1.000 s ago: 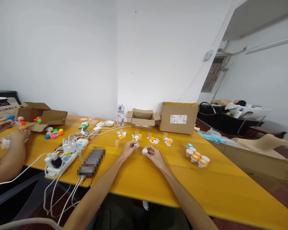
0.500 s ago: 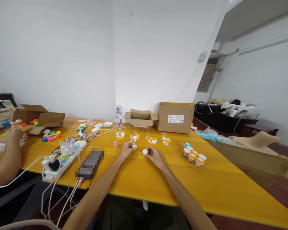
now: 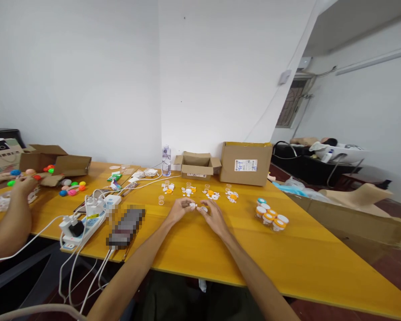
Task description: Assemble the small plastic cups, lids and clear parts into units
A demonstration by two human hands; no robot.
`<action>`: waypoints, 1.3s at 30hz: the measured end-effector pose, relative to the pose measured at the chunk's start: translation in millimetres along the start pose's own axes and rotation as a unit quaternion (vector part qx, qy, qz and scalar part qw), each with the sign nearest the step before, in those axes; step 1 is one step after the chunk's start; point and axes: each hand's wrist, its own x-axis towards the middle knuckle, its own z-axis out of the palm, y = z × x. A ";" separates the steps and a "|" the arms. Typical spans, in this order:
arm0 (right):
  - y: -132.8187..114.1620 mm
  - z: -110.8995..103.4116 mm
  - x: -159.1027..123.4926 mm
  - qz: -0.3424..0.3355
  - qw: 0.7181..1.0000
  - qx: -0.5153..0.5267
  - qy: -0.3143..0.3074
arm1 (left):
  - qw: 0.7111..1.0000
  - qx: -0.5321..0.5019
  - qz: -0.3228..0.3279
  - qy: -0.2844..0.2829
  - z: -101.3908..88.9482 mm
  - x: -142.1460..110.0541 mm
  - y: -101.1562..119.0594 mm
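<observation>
1. Pale walls [image 3: 200, 80] rise beyond the grip, with more of the room reaching back at far right.
2. Beneath the grip and all around it spreads a yellow-brown table [image 3: 287, 258].
3. Past the grip, toward the wall, stand a flapped carton [image 3: 198, 170] and, to its right, a labelled box [image 3: 246, 176].
4. Well left of the grip, a co-worker's hands [image 3: 24, 184] are near coloured balls [image 3: 72, 192]; to its right, lidded cups [image 3: 270, 216] stand grouped.
5. Left hand [image 3: 178, 211] and right hand [image 3: 214, 216] sit close together, each pinching its own piece.
6. Just beyond them lie orange and white parts [image 3: 210, 193]; a clear cup [image 3: 161, 200] stands left of the left hand.
7. Between the hands, a white patterned piece [image 3: 193, 205], long axis seemingly crosswise, is in the left fingertips; just right of it, the right fingers hold a white round part [image 3: 203, 208]. Whether these touch, I cannot tell.
</observation>
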 end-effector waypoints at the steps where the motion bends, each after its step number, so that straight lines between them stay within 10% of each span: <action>1: -2.9 0.3 0.2 -0.007 1.000 0.003 -0.009 | 1.000 0.000 0.004 -0.005 1.3 -0.2 0.5; 18: -17.8 -3.3 -2.1 -0.031 0.999 -0.043 -0.016 | 0.999 0.002 0.009 -0.052 7.8 -6.3 9.3; 30: -25.7 19.5 -4.6 0.160 0.954 0.222 -0.119 | 0.999 -0.030 0.013 -0.030 5.0 -8.1 17.5; 39: -27.2 17.4 -4.2 0.151 0.955 0.235 -0.102 | 0.997 -0.038 0.011 -0.066 6.1 -12.5 22.5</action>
